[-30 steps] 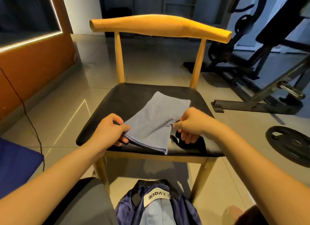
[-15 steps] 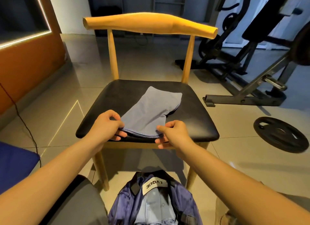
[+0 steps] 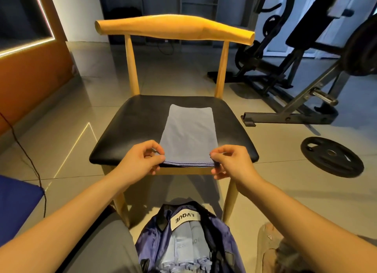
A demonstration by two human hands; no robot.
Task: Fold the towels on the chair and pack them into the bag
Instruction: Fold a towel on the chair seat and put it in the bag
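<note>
Blue-grey towel (image 3: 189, 134), where's it at rn? (mate)

Flat on the black seat of the chair (image 3: 142, 126), long strip running 6 to 12 o'clock, near end right at the seat's front lip. (me)

And your hands? (mate)

Left grip (image 3: 142, 160) pinches the 7 o'clock corner and right grip (image 3: 232, 162) pinches the 5 o'clock corner, thumb on top and fingers under at each. Both are clamped on the stacked layers. (me)

So what can go wrong? (mate)

Few things, imo. The near edge shows several layers. If a pinch only catches the top ones, the lower ones stay put when I lift and the fold opens up. If one side travels faster toward 12, the corners land skew and I get a lopsided bundle. Also, that end sits on the lip, so a loose pinch prob lets it slide off to the floor. (me)

And the bag? (mate)

Bag (image 3: 155, 238) is on the floor at 6 o'clock, under the chair front, mouth open, w/ folded towels (image 3: 183, 238) already in it. Space looks tight, so a bulky or crooked fold could snag on the rim and come undone going in. (me)
</note>
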